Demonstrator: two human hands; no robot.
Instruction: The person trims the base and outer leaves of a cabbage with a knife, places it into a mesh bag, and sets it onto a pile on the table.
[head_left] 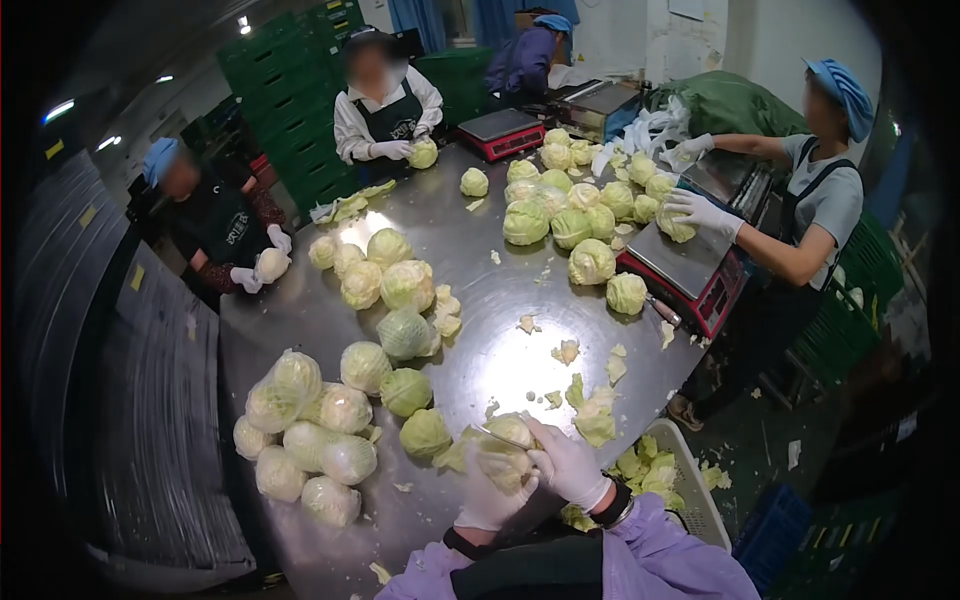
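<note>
Near the table's front edge, my gloved left hand cups a pale cabbage from below and the left. Against its right side, my gloved right hand is closed round a knife, whose thin blade lies across the top of the cabbage. The knife's handle is hidden in the fingers. A loose leaf hangs at the cabbage's left side. Just left of it sits a green cabbage, and torn leaves lie to the right of my hands.
Wrapped cabbages are piled at left, more cabbages at the back. A white basket of leaves stands below the table's right edge. Scales and a wooden-handled knife lie at right. Co-workers stand around the steel table.
</note>
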